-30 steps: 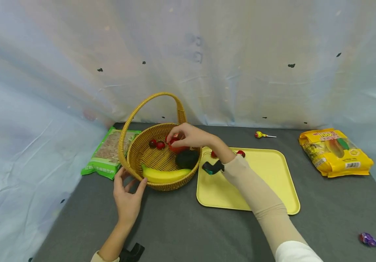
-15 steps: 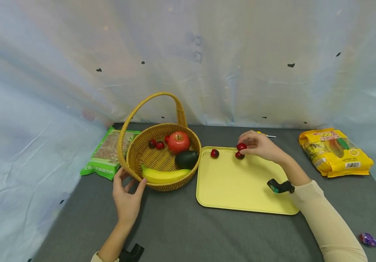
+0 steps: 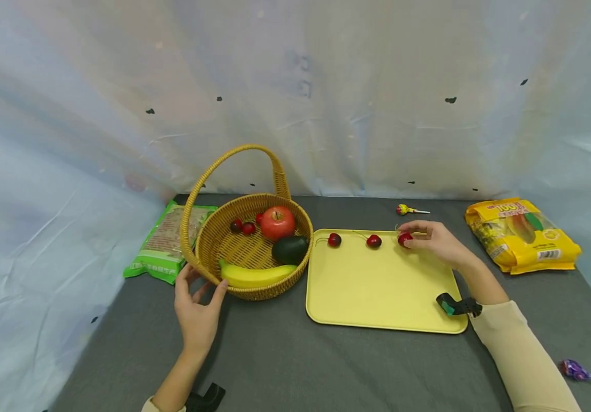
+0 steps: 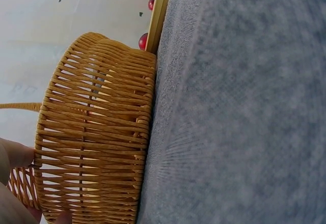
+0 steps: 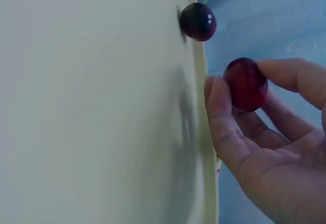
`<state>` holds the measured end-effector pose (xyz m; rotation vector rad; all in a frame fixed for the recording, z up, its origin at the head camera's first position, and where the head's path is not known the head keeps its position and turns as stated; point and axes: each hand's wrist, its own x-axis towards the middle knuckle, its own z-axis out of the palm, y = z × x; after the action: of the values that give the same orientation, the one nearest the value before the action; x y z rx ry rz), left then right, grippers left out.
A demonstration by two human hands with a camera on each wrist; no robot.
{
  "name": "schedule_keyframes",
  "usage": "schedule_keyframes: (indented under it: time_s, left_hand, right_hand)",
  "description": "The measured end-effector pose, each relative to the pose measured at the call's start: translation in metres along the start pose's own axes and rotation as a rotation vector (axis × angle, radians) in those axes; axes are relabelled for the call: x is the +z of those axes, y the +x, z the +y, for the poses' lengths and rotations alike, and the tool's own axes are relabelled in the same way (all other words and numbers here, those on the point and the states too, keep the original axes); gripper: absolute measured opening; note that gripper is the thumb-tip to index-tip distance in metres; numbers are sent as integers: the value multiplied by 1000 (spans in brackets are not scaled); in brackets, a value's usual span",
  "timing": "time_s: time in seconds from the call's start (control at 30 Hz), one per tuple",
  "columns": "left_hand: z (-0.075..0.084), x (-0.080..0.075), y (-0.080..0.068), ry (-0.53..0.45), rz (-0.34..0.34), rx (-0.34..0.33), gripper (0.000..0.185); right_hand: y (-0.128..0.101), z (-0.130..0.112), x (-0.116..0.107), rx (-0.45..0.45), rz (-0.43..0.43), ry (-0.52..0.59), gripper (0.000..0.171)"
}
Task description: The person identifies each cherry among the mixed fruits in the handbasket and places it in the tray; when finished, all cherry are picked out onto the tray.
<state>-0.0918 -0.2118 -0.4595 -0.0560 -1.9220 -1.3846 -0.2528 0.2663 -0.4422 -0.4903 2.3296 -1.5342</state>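
My left hand (image 3: 196,317) grips the near-left rim of a wicker basket (image 4: 97,132), thumb on the rim and fingers against the outer wall. Inside it lie a red apple (image 3: 277,223), a dark green avocado (image 3: 290,250), a banana (image 3: 256,277) and several cherries (image 3: 248,228). Over the back right part of a yellow tray (image 3: 377,292), my right hand (image 3: 439,247) pinches a dark red cherry (image 5: 246,85) between thumb and fingertips. Two other stemmed cherries, one at the left (image 3: 333,240) and one mid-way (image 3: 373,241), sit along the tray's back edge.
A green-edged bag (image 3: 163,243) lies left of the basket, partly behind it. A yellow mango-printed bag (image 3: 524,236) is at the back right. One yellow lollipop (image 3: 403,209) lies behind the tray, a purple one (image 3: 575,370) at the front right. A pale curtain hangs behind.
From inside the basket beside the apple, my right hand has come out with a cherry and travelled right over the tray, past the second cherry. My left hand stays at the basket rim.
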Motion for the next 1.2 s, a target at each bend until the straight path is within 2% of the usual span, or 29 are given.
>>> schedule_keyframes:
  time_s: [0.2,0.53,0.67,0.9,1.2]
  left_hand:
    - [6,1,0,11,4,11,68]
    - [28,2,3,-6,1,6,65]
    - [29,2,3,1,1,5,65]
    - [28,2,3,-3,0,-3,65]
    - [32,2,3,12,2,9,64]
  right_hand:
    - [-1,7,1,73,64,10,47]
    - [-1,9,3,-2,106,-89,39]
    - [-1,10,4,-2,103,-125,39]
    - [-2,14,3,-23,107,-256,34]
    - [0,14,5,-50,115,-271,36]
